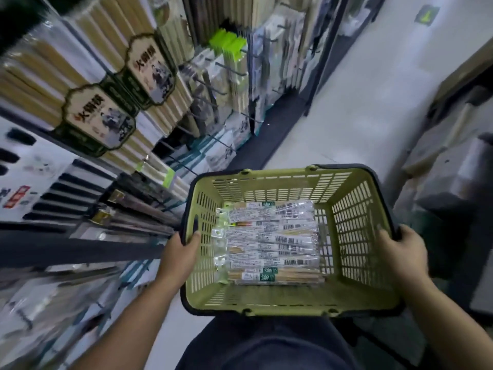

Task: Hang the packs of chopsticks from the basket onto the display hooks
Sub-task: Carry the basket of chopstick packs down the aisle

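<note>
**Inspector:** Location of stock?

**Clerk:** Found lying flat on the bottom of the green basket (354, 209): packs of chopsticks (269, 241), laid side by side, header ends toward the left wall.

**Inspector:** State of hands?

**Clerk:** Noted curled over the left rim, thumb inside: left hand (177, 252). Noted wrapped round the right rim: right hand (400, 252). Gripping the basket only, nothing else held.

**Inspector:** Handling?

**Clerk:** Judged light and slim, stiff lengthwise thanks to the sticks. Clear film wrap, so probably slippery. Best pinched at the header end, just beside the punched hole (visible on a few packs only), leaving the hole free for the prong.

**Inspector:** Surroundings and obstructions?

**Clerk:** To the left, display hooks (226, 68), dark prongs jutting into the aisle, many loaded with hanging stock (112, 113). To the right, grey boxes (453, 177) on the pale floor (360, 102). Nearest shelving too blurred to read. Main hindrance, as judged: no free hand until the basket is set down or carried one-handed. Also worth watching for snags on neighbouring prongs.
</note>
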Demonstrator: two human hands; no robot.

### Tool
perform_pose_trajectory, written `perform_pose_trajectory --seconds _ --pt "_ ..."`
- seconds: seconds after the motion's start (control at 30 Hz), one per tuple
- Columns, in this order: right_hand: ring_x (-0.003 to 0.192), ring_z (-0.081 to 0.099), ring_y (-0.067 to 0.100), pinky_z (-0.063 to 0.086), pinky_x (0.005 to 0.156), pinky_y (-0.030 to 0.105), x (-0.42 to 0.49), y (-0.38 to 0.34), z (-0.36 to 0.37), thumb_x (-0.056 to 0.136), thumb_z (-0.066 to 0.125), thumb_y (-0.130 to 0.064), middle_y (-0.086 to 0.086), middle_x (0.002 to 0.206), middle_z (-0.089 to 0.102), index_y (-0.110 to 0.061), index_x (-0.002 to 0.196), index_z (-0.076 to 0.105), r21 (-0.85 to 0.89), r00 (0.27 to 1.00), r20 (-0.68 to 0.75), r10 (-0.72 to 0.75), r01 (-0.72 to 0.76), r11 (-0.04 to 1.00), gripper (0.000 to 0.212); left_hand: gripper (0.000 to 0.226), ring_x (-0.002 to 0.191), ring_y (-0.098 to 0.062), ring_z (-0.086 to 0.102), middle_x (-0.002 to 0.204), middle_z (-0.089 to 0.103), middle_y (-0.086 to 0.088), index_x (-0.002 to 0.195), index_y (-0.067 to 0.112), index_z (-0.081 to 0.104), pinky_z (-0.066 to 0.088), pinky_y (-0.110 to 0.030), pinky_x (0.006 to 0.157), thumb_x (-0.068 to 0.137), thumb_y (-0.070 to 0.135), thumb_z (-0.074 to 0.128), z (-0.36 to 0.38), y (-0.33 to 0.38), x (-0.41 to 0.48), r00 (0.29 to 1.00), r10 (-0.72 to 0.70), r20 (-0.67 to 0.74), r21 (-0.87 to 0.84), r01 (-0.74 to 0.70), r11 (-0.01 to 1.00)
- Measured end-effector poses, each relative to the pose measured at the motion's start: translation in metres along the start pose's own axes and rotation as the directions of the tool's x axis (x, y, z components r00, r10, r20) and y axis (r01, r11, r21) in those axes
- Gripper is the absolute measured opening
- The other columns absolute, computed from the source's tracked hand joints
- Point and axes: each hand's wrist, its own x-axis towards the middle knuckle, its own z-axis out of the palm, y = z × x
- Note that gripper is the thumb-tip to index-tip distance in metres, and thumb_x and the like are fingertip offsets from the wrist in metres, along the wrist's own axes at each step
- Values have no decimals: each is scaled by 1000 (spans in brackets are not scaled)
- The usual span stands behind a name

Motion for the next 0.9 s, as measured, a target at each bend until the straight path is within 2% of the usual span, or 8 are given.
perform_pose_trajectory --seconds 0.1,0.23,0.3,0.4,0.5,0.6,0.77,0.9 --pt "65 74 17 55 51 31 45 -30 1 97 60 -50 3 82 74 -22 105 62 -31 995 72 -62 65 997 29 31 90 -30 67 96 71 -5 110 19 68 43 -35 70 100 46 59 10 10 -6 994 -69 -89 -49 65 997" --pt "58 72 16 58 48 33 93 -74 12 96 60 -40 3 77 74 -22 100 63 -124 981 157 -115 135 983 19 28 75 -20 62 81 64 4 103 19 66 38 -31 59 101 45 58 15 15 -15 977 -134 -164 -102 118 988" --pt "54 71 15 55 46 28 111 -95 21 96 61 -38 0 70 72 -18 98 64 -169 966 209 -151 188 968 20 27 73 -20 59 80 60 2 102 20 63 35 -32 58 101 46 57 14 13 -16 967 -168 -190 -108 150 983" --pt "47 68 14 49 40 23 133 -122 39 96 63 -37 -4 59 71 -16 91 64 -217 945 265 -189 250 944 22 22 72 -8 57 82 62 8 98 24 59 34 -26 56 101 45 57 15 11 -16 951 -194 -242 -125 167 978" --pt "48 69 20 51 39 30 145 -146 59 98 62 -36 1 59 71 -14 93 64 -219 928 320 -189 267 939 23 20 72 -17 63 78 64 4 94 23 60 37 -26 56 100 42 57 18 6 -16 944 -219 -245 -214 168 962" --pt "56 70 29 59 51 44 153 -164 74 99 58 -35 8 65 71 -15 89 66 -222 920 333 -206 290 931 24 29 65 -23 60 70 59 2 87 23 54 39 -31 57 98 50 53 20 2 -16 940 -256 -227 -272 191 943" --pt "45 62 20 46 44 29 179 -188 90 98 58 -35 3 55 69 -13 83 67 -293 904 354 -241 352 889 28 33 50 -16 58 60 58 2 85 19 55 41 -30 51 99 49 53 34 5 -14 920 -306 -244 -351 210 912" --pt "56 67 28 55 56 39 215 -206 102 98 57 -30 3 60 71 -12 83 69 -331 860 458 -226 401 854 26 31 62 -22 64 69 63 0 86 17 56 44 -34 57 101 44 53 53 21 -8 909 -326 -260 -341 230 912"
